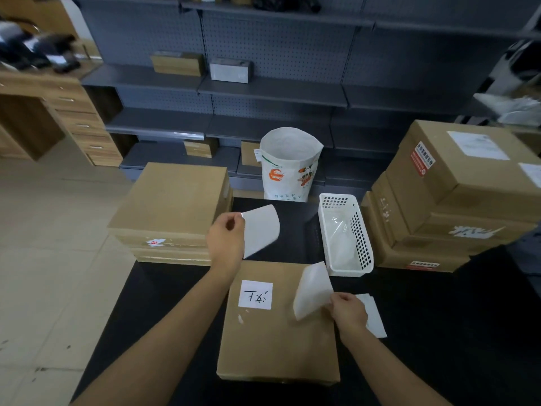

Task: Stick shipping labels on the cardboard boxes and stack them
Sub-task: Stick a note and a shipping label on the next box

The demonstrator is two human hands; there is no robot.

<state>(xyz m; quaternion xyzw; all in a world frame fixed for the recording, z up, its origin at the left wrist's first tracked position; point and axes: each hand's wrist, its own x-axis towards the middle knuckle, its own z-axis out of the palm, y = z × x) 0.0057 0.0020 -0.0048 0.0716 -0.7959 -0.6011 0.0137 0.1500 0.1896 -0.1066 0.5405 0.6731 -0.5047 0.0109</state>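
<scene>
At about nine o'clock a stack of flat cardboard boxes sits at the black table's left edge, plain brown and matte, with a small torn red-and-white sticker on its near side. Just right of it the left hand is raised above the table, forearm reaching up from seven o'clock, fingers and thumb curled to pinch the corner of a white sheet that bows outward with a rounded far edge, its long axis running roughly toward one o'clock. At the centre, toward six o'clock, a square cardboard box lies flat, a small white label with handwritten marks stuck on its top. The right hand, forearm coming in from five o'clock, pinches a second curled white sheet standing up over the box's right edge; which one is label and which backing is hard to tell. More white paper lies under that hand. At one o'clock stands a white perforated plastic basket, and at two o'clock a tall stack of labelled boxes.
</scene>
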